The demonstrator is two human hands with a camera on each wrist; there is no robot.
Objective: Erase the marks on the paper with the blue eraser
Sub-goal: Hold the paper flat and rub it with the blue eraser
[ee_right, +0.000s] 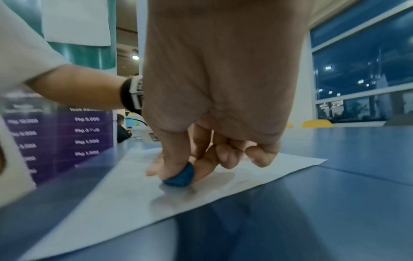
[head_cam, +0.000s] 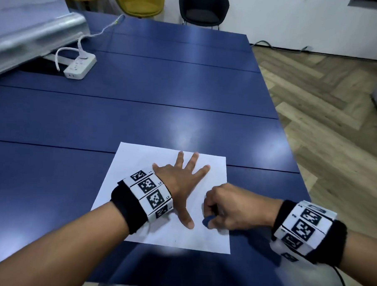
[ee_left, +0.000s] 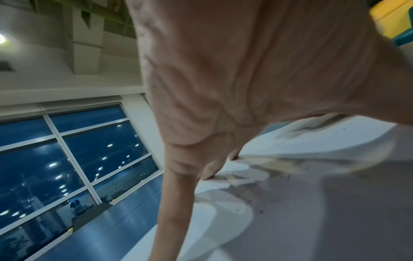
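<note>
The blue eraser [head_cam: 207,221], small with a rounded tip, rests on the paper [head_cam: 212,165] near its right edge, pinched by the right hand [head_cam: 230,206]. Just left of the eraser, the left hand [head_cam: 177,181] lies flat on the paper, fingers spread. The paper lies on the blue table [head_cam: 163,98]; a white power strip [head_cam: 79,67] sits far beyond the paper.

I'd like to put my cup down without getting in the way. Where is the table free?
The table is bare between the paper and the power strip at the far left corner. It is crowded near the front edge: the left hand presses the paper and the right hand holds the eraser on it.
</note>
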